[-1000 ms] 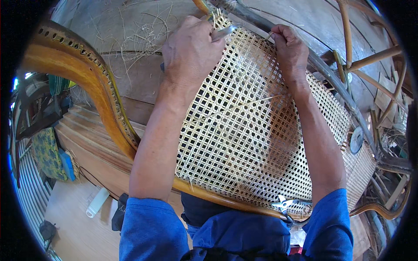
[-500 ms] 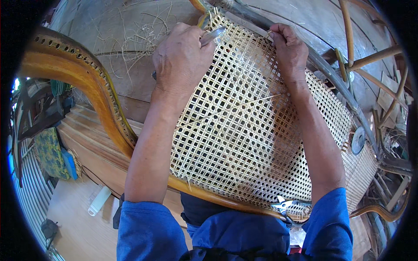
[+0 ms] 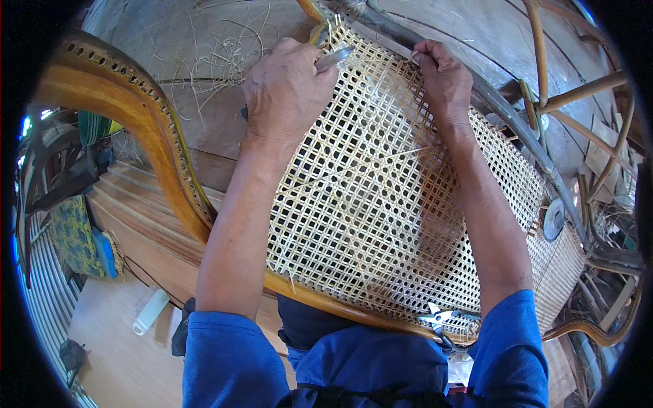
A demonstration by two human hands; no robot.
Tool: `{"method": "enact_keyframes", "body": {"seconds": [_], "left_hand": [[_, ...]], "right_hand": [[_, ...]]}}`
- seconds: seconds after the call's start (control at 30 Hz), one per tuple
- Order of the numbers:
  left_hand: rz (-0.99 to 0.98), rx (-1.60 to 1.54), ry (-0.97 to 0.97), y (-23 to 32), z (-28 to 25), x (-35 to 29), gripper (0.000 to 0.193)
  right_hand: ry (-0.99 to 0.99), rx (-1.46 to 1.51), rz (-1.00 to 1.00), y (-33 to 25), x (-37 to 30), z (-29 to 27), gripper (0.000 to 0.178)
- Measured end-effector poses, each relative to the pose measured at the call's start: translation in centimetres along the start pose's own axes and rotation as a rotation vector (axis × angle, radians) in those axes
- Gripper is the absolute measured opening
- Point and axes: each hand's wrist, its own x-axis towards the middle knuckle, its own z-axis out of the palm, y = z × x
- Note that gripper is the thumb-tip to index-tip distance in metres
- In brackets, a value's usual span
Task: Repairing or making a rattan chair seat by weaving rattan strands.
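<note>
A woven cane panel (image 3: 367, 197) with many small holes stretches beneath my forearms, set in a wooden chair-like frame. At its far left corner, my left hand (image 3: 284, 92) is closed around a tool with a flat, pointed metal blade (image 3: 335, 58); a dark end sticks out behind the fist. The blade lies over the weave, pointing right. My right hand (image 3: 447, 81) is at the panel's far edge, thumb and finger pinched on a thin cane strand (image 3: 414, 55). Most of that strand is hidden by the fingers.
Silver-bladed pruning shears (image 3: 439, 319) lie on the near rail (image 3: 340, 302). A curved wooden piece with a row of holes (image 3: 146, 129) rises at left. Beyond the panel runs a dark pole (image 3: 524, 136). Loose cane strands (image 3: 221, 64) litter the floor, and a grey disc (image 3: 554, 219) sits at right.
My right hand has shifted slightly left along the far edge, still pinching. My left hand keeps its grip on the tool, with almost no movement. The view has shifted a little.
</note>
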Motion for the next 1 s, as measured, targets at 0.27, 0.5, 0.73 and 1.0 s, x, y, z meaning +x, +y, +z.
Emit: {"method": "enact_keyframes", "body": {"seconds": [0.27, 0.5, 0.73, 1.0], "left_hand": [[0.058, -0.039, 0.074, -0.31, 0.51, -0.18, 0.015], [0.043, -0.027, 0.085, -0.30, 0.70, -0.20, 0.018], [0.049, -0.022, 0.088, -0.12, 0.42, -0.25, 0.017], [0.082, 0.021, 0.097, -0.16, 0.48, -0.23, 0.020]], "right_hand": [[-0.040, -0.009, -0.059, 0.64, -0.15, 0.40, 0.019], [-0.058, -0.136, -0.098, 0.31, 0.09, 0.18, 0.019], [-0.148, -0.142, -0.173, 0.67, -0.09, -0.19, 0.019], [-0.143, -0.184, -0.125, 0.15, -0.17, 0.21, 0.020]]}}
